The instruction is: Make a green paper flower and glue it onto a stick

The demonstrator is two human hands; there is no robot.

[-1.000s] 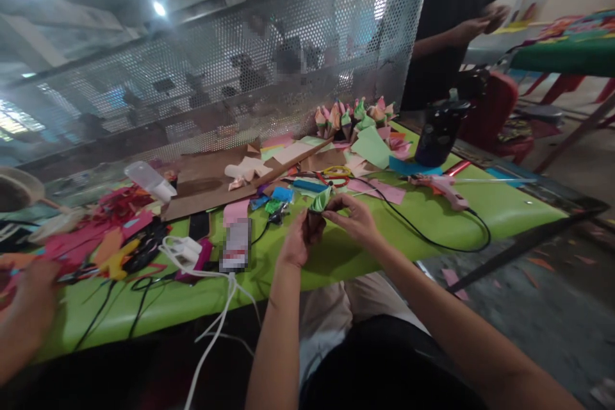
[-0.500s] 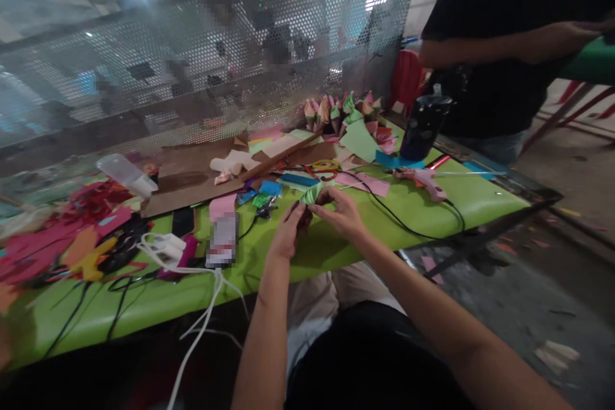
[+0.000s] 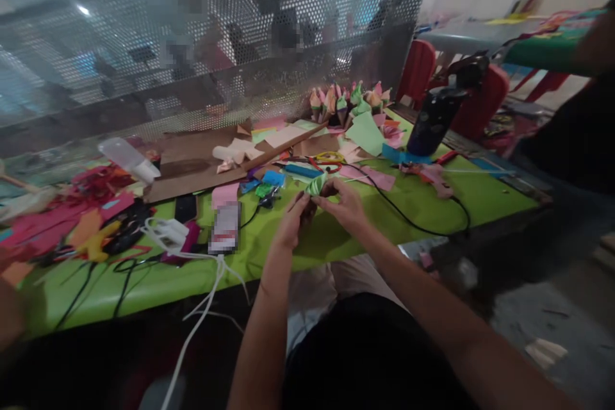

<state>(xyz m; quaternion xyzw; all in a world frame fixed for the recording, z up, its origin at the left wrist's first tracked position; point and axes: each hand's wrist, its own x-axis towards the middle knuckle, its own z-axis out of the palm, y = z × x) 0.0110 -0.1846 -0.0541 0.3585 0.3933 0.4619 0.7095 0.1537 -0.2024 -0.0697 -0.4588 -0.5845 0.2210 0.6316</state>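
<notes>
Between my two hands, above the green tabletop (image 3: 307,256), is a small paper ice-cream cone (image 3: 316,186) with a pale green swirled top. My left hand (image 3: 292,221) is closed round its lower part, which the fingers mostly hide. My right hand (image 3: 344,204) pinches the cone from the other side, thumb and forefinger at the base of the green swirl. Just beyond my hands lie a blue stick-like piece (image 3: 302,170) and small blue and green plastic wrappers (image 3: 263,190). Several finished paper cones (image 3: 341,106) stand in a group at the back.
A pink glue gun (image 3: 435,179) with a black cord lies to the right, near a dark tumbler (image 3: 435,120). On the left are a phone (image 3: 225,227) with a white cable, a yellow glue gun (image 3: 100,242) and paper scraps. Brown cardboard (image 3: 187,163) lies behind.
Both hands have turned the cone slightly and drawn closer together around it. The person in black at the right has moved across the view. The co-worker's hand at the left has drawn back.
</notes>
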